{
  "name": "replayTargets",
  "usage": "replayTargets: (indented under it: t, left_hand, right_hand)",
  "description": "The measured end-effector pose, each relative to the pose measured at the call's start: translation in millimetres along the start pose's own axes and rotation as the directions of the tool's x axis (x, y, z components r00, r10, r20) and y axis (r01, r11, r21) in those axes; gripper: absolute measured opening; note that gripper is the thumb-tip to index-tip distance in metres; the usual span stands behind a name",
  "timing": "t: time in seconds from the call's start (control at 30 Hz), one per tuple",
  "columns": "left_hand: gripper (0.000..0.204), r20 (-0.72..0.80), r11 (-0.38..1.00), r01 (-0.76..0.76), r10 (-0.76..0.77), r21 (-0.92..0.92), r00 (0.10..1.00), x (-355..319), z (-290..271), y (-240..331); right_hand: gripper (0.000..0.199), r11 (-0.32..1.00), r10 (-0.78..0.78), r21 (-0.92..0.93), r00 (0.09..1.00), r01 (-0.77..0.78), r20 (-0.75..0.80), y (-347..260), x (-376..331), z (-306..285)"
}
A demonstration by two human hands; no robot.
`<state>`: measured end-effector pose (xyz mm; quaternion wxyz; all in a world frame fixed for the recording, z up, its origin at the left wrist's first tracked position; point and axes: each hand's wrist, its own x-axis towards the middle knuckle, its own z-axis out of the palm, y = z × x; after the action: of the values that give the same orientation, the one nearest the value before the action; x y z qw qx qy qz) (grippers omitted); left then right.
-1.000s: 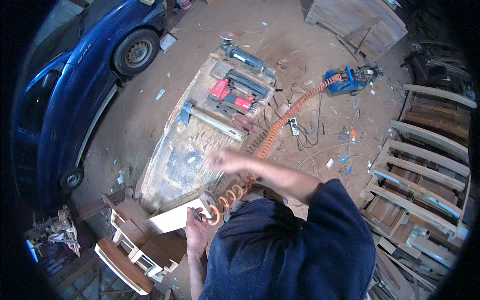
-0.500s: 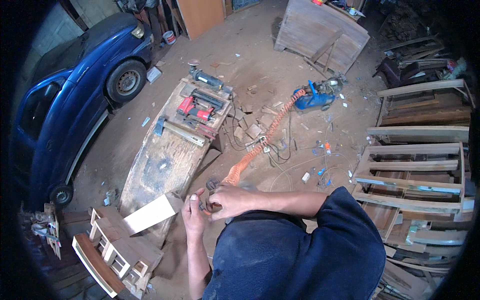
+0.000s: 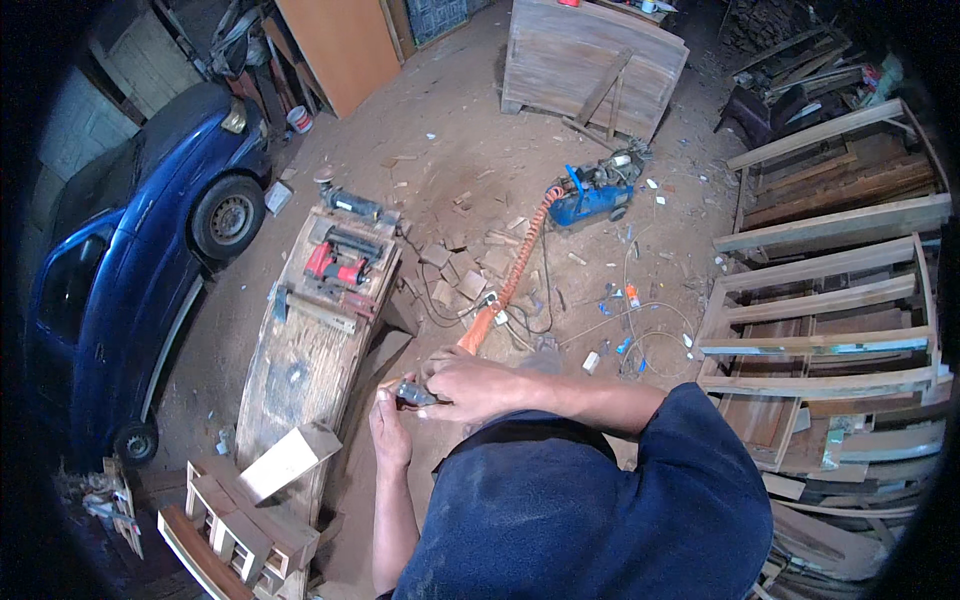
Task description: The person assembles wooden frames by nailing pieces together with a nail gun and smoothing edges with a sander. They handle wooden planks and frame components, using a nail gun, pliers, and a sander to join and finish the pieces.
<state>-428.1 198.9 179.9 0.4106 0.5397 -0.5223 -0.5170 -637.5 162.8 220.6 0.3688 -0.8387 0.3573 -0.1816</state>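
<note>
Before my body, my two hands meet around a small dark grey tool (image 3: 415,393), its exact kind not clear. My right hand (image 3: 470,385) is closed over its right end, back of the hand up. My left hand (image 3: 388,430) has thumb and fingers against its left end; part of the grip is hidden. An orange coiled air hose (image 3: 520,262) passes just beyond my right hand and runs to a blue air compressor (image 3: 592,205) on the floor. Whether the hose joins the tool is covered by my hand.
Left of me stands a worn wooden bench (image 3: 285,375) bearing a red nail gun (image 3: 335,264), a hammer (image 3: 308,308) and an angle grinder (image 3: 350,205). A pale wood block (image 3: 290,463) lies nearer. A blue car (image 3: 140,250) is at left, wooden frames (image 3: 820,300) at right. Offcuts (image 3: 445,285) litter the floor.
The view has shifted, so the bench and compressor sit further left. The dark tool now shows more plainly between my hands, turned sideways. My right hand has tilted over it.
</note>
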Motion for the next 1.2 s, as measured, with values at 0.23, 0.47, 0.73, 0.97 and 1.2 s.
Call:
replayTargets:
  t: [0.23, 0.47, 0.73, 0.97, 1.2]
  left_hand:
    - [0.059, -0.133, 0.848, 0.41, -0.388, 0.336, 0.912, 75, 73, -122]
    - [0.055, -0.148, 0.56, 0.813, -0.801, 0.157, 0.58, 74, 152, -298]
    - [0.047, -0.081, 0.465, 0.873, -0.874, 0.147, 0.479, 79, 253, -323]
    - [0.047, -0.116, 0.378, 0.911, -0.91, 0.162, 0.398, 196, 319, -334]
    - [0.036, -0.045, 0.673, 0.589, -0.641, 0.446, 0.766, 375, 424, -319]
  right_hand:
    - [0.047, 0.993, -0.028, 0.118, 0.994, 0.016, 0.104, 88, -54, -144]
    - [0.045, 0.978, -0.078, 0.207, 0.977, 0.037, 0.196, 164, -78, -255]
    - [0.025, 0.839, -0.243, -0.506, 0.97, 0.198, -0.025, 236, -51, -325]
    - [0.031, 0.999, -0.039, 0.037, 0.957, 0.029, 0.287, 338, 6, -411]
    - [0.029, 0.982, 0.181, 0.106, 0.936, -0.156, -0.302, 562, 63, -634]
